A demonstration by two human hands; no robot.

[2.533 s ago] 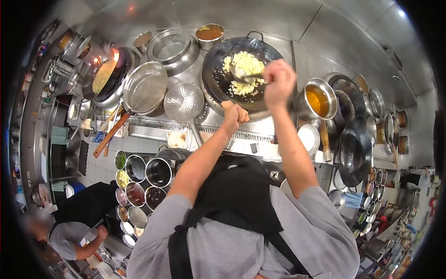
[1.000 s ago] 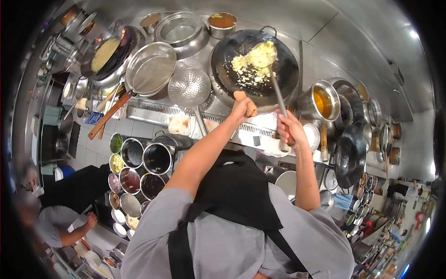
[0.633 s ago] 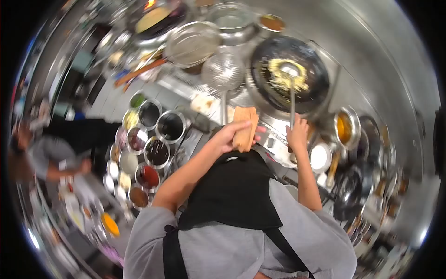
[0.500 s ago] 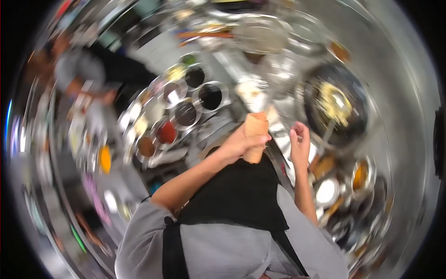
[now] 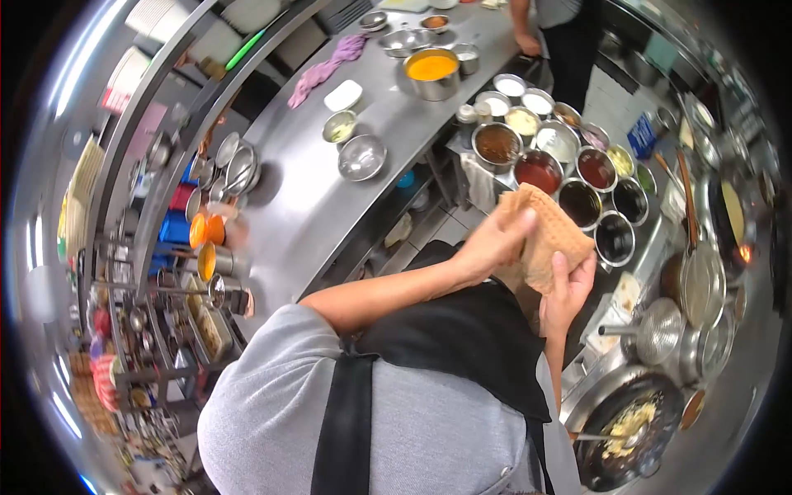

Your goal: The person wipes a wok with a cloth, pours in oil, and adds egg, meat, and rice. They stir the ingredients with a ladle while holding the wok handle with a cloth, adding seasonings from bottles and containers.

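A folded orange-tan cloth (image 5: 549, 239) with a dimpled texture is held up between both hands, in front of the black apron. My left hand (image 5: 497, 243) grips its left side, the thumb lying over the front. On the lower right corner, my right hand (image 5: 571, 289) pinches the cloth between thumb and fingers. Just beyond the cloth stand round metal containers of dark liquid (image 5: 580, 202) and red sauce (image 5: 538, 172).
A steel counter (image 5: 285, 194) at left bears a pot of yellow liquid (image 5: 431, 74), metal bowls and a purple cloth (image 5: 330, 68). At lower right, a wok (image 5: 631, 429) holds pale food and a ladle. Another person's hand (image 5: 528, 43) shows at the top.
The view has swung toward the left counter. The cloth, held rolled in my left hand alone before, is now more spread out, and my right hand has taken hold of it.
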